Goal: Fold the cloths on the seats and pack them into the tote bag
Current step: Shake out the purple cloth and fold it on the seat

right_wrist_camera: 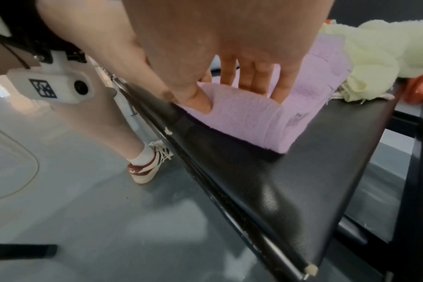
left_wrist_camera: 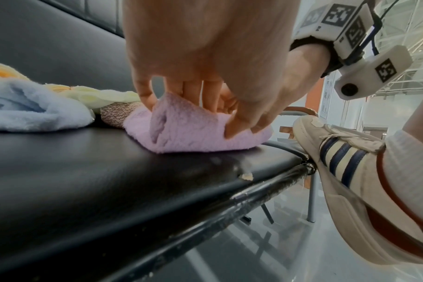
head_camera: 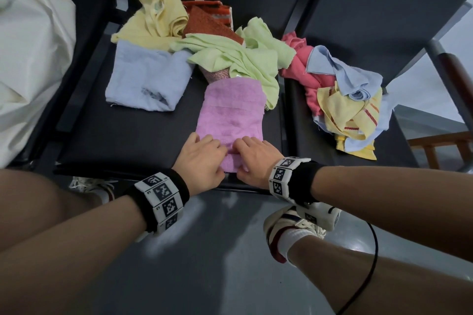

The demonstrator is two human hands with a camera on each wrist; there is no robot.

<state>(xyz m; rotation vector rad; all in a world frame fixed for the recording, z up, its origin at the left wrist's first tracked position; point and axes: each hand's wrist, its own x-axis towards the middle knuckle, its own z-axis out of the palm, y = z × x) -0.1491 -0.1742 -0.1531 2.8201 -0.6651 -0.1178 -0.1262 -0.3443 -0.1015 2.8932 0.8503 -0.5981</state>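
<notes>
1. Pink cloth (head_camera: 231, 115) lies on the middle seat (head_camera: 133, 140), near edge at the front rim.
2. Left hand (head_camera: 202, 158) and right hand (head_camera: 254, 158) both pinch that near edge.
3. Best bet: lift evenly, match the corners, then press flat.

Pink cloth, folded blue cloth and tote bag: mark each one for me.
pink cloth (head_camera: 231, 112): head view, middle of its flat upper layer.
folded blue cloth (head_camera: 147, 75): head view, centre of its top face.
tote bag (head_camera: 30, 59): head view, its pale side wall.
</notes>
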